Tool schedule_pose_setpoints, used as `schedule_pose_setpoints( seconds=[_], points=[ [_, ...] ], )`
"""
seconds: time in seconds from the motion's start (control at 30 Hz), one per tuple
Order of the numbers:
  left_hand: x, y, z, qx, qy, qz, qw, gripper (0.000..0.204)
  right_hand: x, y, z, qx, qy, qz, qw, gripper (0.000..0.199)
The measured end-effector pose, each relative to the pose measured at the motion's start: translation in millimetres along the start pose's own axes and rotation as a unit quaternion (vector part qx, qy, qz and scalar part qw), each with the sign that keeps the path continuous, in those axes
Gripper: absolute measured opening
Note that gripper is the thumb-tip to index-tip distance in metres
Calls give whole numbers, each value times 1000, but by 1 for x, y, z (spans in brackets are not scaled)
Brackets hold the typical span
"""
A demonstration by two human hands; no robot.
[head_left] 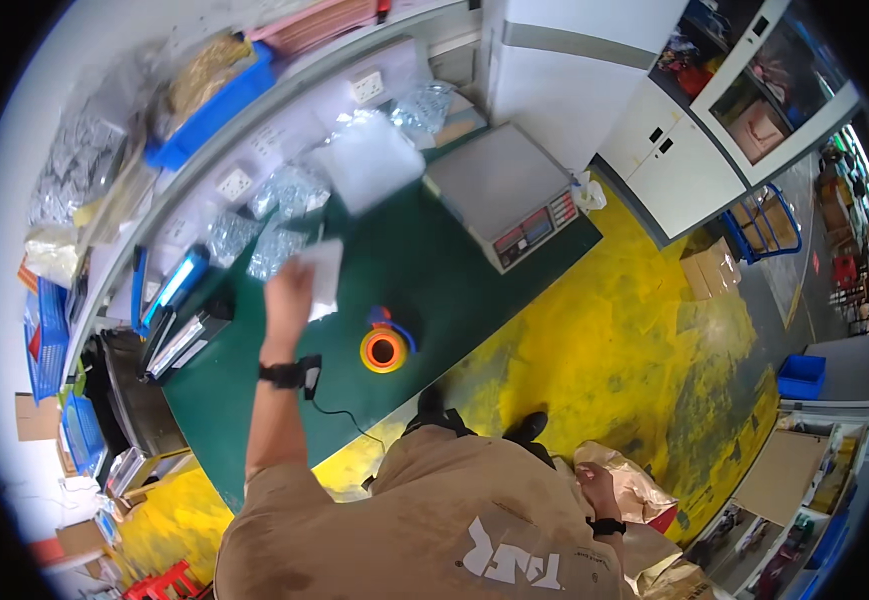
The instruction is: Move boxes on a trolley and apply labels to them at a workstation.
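Note:
Over the green tabletop (355, 240), my left hand (290, 295) is closed on a flat white piece (326, 272), thin like a sheet or bag; motion blurs them both. Close by lie several clear plastic packets (277, 248) with small contents I cannot make out. A round orange and yellow thing (383, 350) with a dark hollow middle and a blue strip stands nearer to me. Low on my right side, my right hand (599, 487) hangs beside crumpled brown paper (630, 485). Whether it grips the paper is not visible.
A grey scale (505, 185) sits at the table's far right, beside a white plastic bag (367, 160). Black and blue folders (185, 335) stand at the left. Above runs a shelf with a blue bin (215, 100). A cable (350, 415) trails from my left wrist.

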State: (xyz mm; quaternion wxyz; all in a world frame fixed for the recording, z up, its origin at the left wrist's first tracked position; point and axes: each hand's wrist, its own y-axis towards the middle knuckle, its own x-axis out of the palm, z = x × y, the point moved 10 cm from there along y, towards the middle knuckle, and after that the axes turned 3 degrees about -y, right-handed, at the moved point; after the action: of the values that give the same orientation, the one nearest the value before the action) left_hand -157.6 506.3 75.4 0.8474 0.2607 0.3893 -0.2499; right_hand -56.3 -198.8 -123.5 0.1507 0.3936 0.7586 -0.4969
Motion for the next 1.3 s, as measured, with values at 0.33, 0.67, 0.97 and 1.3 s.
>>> schedule_pose_setpoints(
  seconds=[0.33, 0.67, 0.97, 1.3],
  points=[
    [78, -124, 439, 332, -222, -69, 914, 28, -168, 64, -3, -196, 60, 79, 976, 26],
    [382, -283, 704, 197, -378, -590, 686, 48, -404, 46, 41, -267, 359, 221, 867, 35],
    [556, -335, 876, 181, -429, -781, 417, 47, -535, 141, 151, -168, 620, 237, 729, 45],
    [684, -372, 1090, 227, -332, -862, 309, 41, -740, 195, 291, -116, 652, 364, 655, 39]
  ],
)
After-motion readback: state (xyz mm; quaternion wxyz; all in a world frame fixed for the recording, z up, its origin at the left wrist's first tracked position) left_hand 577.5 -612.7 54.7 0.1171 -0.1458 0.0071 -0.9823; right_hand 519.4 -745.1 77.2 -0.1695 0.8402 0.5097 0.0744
